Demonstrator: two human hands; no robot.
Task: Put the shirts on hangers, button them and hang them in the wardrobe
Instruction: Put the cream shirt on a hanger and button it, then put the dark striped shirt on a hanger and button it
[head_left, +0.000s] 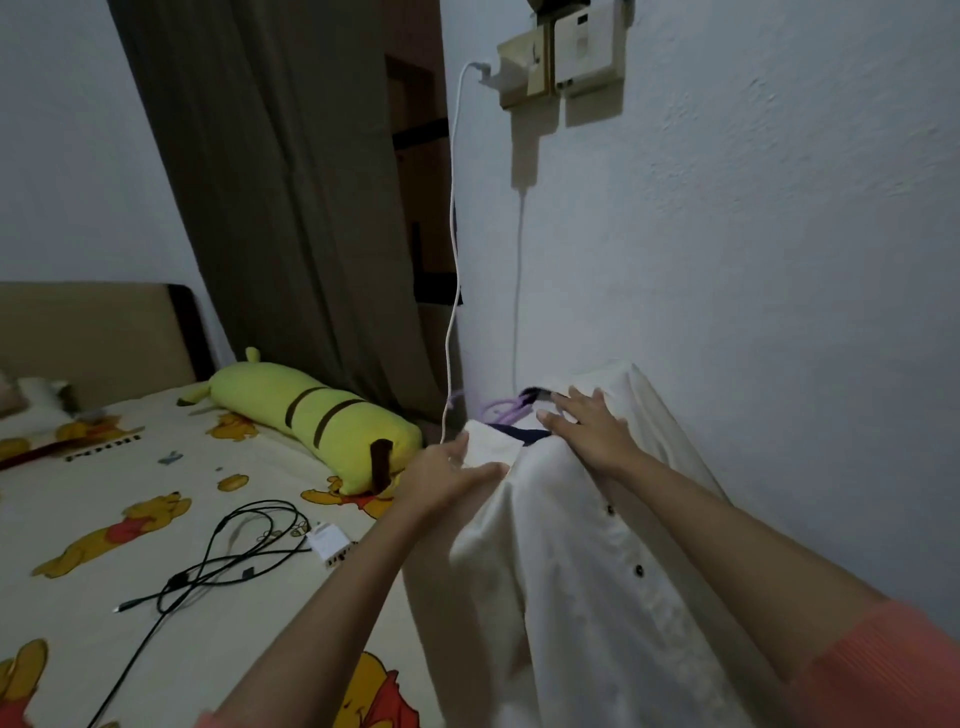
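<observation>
From the head camera, a cream white shirt hangs in front of the person, close against the white wall at the right, its dark-buttoned placket running down toward the viewer. A lilac hanger shows at the neck opening, so the shirt appears to sit on it already; what carries the hanger is hidden. A strip of dark fabric shows just inside the collar.

The left hand reaches forward with the arm extended and pinches the left collar flap between thumb and fingers, probably to pull that side square over the hanger's shoulder. The right hand lies flat on the right shoulder of the shirt, fingers straight and spread, gripping nothing; it seems to press and smooth the cloth, steadying the garment while the other side is tugged. Both forearms run roughly parallel, the right one ending in an orange sleeve.

To the left lies a bed with a cartoon-bear sheet, bearing a yellow striped bolster, tangled black cables and a white charger. A white cord drops from a wall socket, beside a brown curtain. No wardrobe is in view, so I judge hanging is yet to come.
</observation>
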